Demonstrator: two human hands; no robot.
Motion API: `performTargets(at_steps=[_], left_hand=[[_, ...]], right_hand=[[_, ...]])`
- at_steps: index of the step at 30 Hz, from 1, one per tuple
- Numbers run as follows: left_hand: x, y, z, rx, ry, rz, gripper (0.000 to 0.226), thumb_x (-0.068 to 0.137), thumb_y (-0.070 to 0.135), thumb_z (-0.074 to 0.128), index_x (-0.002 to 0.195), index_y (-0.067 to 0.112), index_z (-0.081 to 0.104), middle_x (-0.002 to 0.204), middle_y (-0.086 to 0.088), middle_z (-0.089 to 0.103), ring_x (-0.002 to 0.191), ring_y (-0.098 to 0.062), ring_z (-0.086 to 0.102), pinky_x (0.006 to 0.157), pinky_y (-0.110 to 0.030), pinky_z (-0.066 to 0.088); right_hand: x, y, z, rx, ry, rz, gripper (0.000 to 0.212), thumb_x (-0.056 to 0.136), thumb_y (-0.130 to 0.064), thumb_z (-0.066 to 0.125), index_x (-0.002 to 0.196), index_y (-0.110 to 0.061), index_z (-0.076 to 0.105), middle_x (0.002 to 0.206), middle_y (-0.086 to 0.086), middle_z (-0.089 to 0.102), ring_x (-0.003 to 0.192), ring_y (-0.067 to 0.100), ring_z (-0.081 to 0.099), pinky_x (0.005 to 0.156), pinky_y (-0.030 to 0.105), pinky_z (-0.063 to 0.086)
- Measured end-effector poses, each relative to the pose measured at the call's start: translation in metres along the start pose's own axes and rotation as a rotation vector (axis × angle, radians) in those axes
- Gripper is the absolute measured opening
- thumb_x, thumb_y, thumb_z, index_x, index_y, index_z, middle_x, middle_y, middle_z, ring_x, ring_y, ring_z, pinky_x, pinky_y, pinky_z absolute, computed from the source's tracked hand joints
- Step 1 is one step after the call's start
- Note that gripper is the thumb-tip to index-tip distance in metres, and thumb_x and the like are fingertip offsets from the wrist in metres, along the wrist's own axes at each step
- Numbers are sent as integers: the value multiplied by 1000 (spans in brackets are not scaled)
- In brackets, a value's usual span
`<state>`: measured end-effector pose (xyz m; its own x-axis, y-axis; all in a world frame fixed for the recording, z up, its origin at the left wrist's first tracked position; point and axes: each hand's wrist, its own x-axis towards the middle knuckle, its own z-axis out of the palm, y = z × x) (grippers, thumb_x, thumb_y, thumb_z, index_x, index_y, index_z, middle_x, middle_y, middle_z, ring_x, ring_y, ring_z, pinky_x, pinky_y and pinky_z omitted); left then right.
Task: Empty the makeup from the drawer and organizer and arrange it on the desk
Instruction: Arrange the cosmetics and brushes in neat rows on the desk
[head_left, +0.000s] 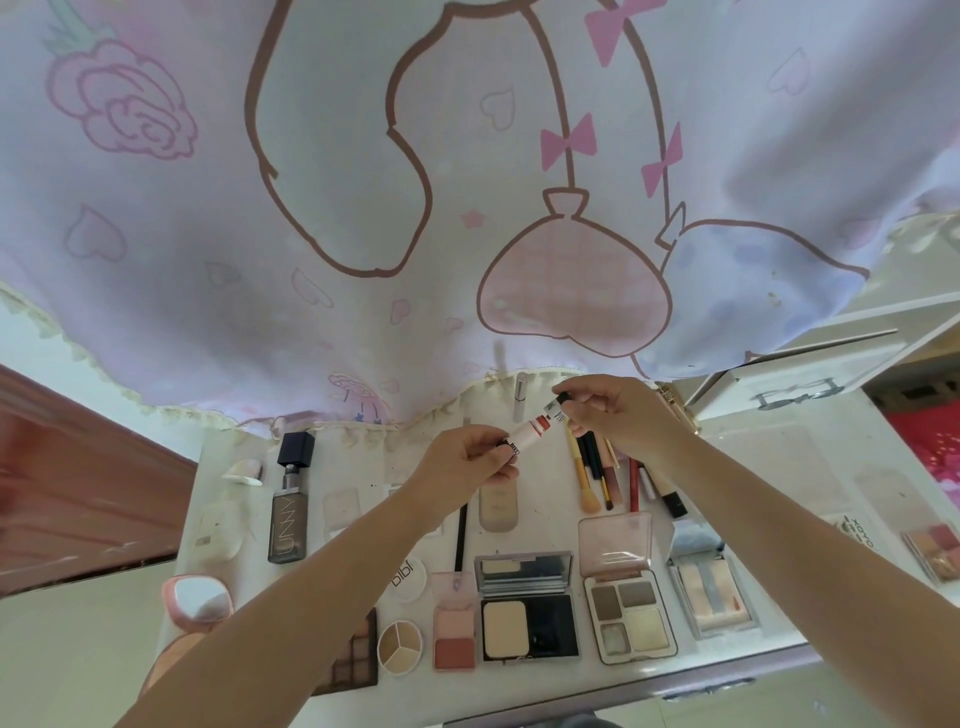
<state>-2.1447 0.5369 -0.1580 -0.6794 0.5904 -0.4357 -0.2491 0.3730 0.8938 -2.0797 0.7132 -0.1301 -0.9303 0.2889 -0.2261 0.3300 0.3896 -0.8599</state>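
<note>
Above the desk (753, 452), mid-air: left hand (467, 460) pinching an uncapped lipstick (530, 434), right hand (613, 415) pinching its cap (558, 402) just beside the red tip, apparently held apart for checking or recapping. Below, laid out in rows: brushes (592, 478), powder compact (527, 608), eyeshadow palette (631, 616), blush (453, 623), dark bottle (288, 514). Crowded surface, little free room; open drawer (789, 374) at right.

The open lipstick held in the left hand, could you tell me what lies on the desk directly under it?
Under the lipstick and left hand, a pale beige bottle lies on the desk, beside a thin black pencil. The hand covers the bottle's top end.
</note>
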Motion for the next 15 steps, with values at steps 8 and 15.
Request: performTargets(at_steps=[8, 15], left_hand=[[-2, -2, 2, -21, 4, 8, 21, 90, 0, 50, 109, 0, 58, 80, -4, 63, 57, 3, 64, 63, -11, 54], [-2, -4, 8, -60, 2, 19, 16, 90, -1, 49, 100, 6, 59, 78, -2, 62, 57, 2, 64, 67, -14, 55]], right_hand=[[-1, 1, 1, 35, -29, 11, 26, 87, -7, 56, 113, -11, 61, 86, -2, 64, 54, -14, 59, 61, -1, 45], [-3, 8, 6, 54, -33, 42, 20, 87, -10, 57, 105, -17, 63, 76, -7, 64, 55, -10, 60, 75, 13, 52]])
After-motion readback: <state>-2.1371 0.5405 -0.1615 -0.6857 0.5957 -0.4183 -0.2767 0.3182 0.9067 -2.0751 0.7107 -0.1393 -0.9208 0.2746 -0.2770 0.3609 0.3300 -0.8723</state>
